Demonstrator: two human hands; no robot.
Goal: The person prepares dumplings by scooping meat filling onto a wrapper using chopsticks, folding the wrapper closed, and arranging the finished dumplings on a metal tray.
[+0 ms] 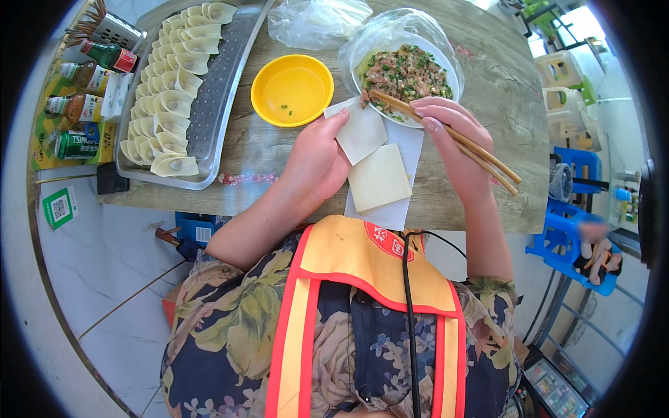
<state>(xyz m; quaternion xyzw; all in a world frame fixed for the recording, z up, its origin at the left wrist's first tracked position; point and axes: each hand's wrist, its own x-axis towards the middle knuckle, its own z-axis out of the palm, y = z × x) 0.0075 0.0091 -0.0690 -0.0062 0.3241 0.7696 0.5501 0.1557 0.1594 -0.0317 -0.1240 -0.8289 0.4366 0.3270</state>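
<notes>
My left hand (320, 155) holds a square dough wrapper (364, 137), with the thumb on top of it near its upper corner. In my right hand (459, 141) is a pair of wooden chopsticks (470, 146). Their tips, with a bit of minced meat on them, are at the near left edge of the meat filling with chopped green onion (405, 78), close above the held wrapper. The filling lies in a white plate (441, 55) partly wrapped in a clear plastic bag. Below the held wrapper, a stack of wrappers (380, 180) rests on white paper (413, 151).
A metal tray (225, 94) at the left bears rows of folded dumplings (175, 102). A yellow bowl (292, 90) with liquid stands between tray and plate, a plastic bag (319, 21) behind it. Bottles (112, 56) and a chopstick holder (117, 31) line the left edge. Blue stools (562, 224) are right.
</notes>
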